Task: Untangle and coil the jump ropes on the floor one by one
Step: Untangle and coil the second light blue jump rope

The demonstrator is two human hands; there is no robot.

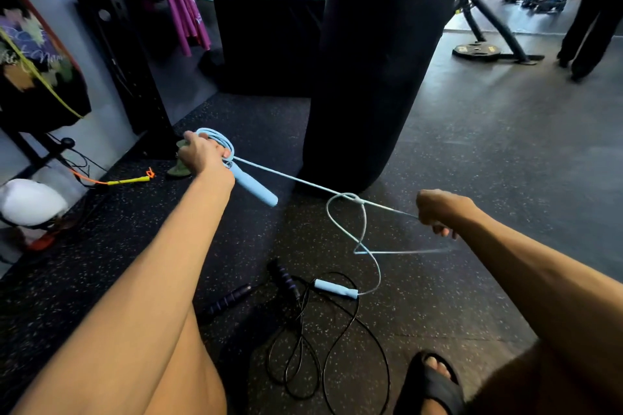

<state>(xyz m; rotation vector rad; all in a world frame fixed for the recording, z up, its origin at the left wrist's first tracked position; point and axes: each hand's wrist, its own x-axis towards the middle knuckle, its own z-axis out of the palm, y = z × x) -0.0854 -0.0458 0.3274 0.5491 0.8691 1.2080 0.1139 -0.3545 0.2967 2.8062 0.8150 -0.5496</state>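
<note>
My left hand (201, 153) grips several coiled loops of a light blue jump rope (303, 181), and one blue handle (254, 189) hangs below that hand. The cord runs taut to my right hand (438, 210), which pinches it in a closed fist. Between the hands the cord forms a loose knot-like loop (349, 212), then drops to the second blue handle (335, 289) on the floor. A black jump rope (303, 347) with two dark handles (229, 300) lies tangled on the floor in front of me.
A black punching bag (377, 61) hangs just beyond the rope. A yellow-and-orange rope (129, 180) lies by the wall at left, near a rack post (111, 27). A person (593, 10) stands at far right. My sandalled foot (435, 381) is at bottom right.
</note>
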